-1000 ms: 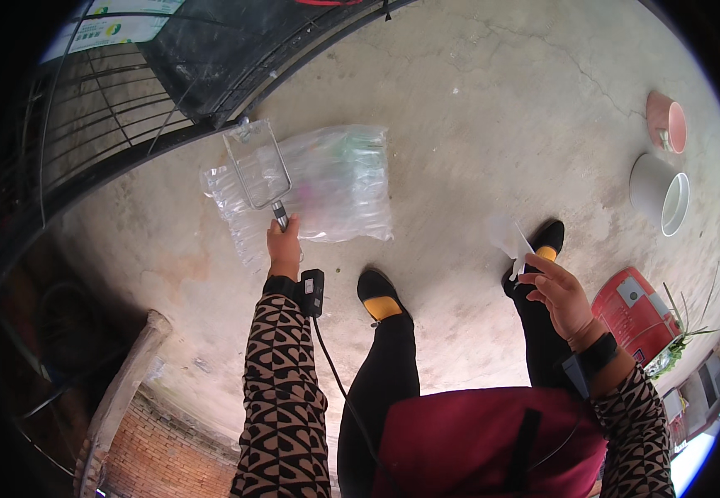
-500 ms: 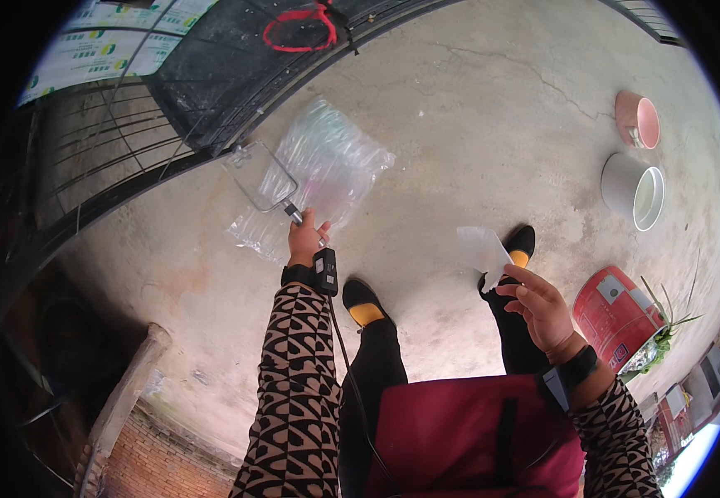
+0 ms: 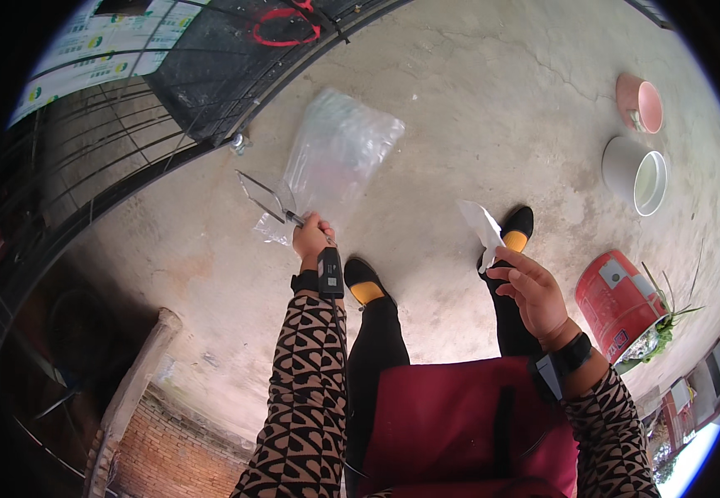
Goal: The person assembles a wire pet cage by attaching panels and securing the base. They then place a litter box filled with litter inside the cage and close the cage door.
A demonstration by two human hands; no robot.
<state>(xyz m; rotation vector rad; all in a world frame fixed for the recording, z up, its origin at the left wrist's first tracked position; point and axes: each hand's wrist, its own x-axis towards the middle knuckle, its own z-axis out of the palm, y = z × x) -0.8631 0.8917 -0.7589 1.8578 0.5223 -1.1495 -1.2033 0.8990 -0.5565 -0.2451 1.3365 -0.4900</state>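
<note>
My left hand point(image 3: 312, 239) is closed round the handle of a metal wire-frame tool point(image 3: 267, 197). The tool has a thin, roughly rectangular frame, and its exact kind I cannot make out. Behind it a crumpled clear plastic bag point(image 3: 339, 141) lies spread on the concrete, its lower end partly hidden by the hand and tool. Off to the right, my right hand point(image 3: 534, 295) pinches a thin white sheet point(image 3: 483, 228) between thumb and fingers. The sheet hangs folded over my right shoe.
Black metal bars point(image 3: 169, 170) run along the left. A pink pot point(image 3: 638, 101), a white pot point(image 3: 635, 176) and a red bucket point(image 3: 617, 299) with a plant stand on the right. A low brick wall point(image 3: 161, 444) is at lower left. My shoes are on the concrete floor point(image 3: 426, 149).
The tool has tilted and turned, its frame now appearing narrower. The white sheet has curled more and shifted slightly up. The whole view has shifted a little.
</note>
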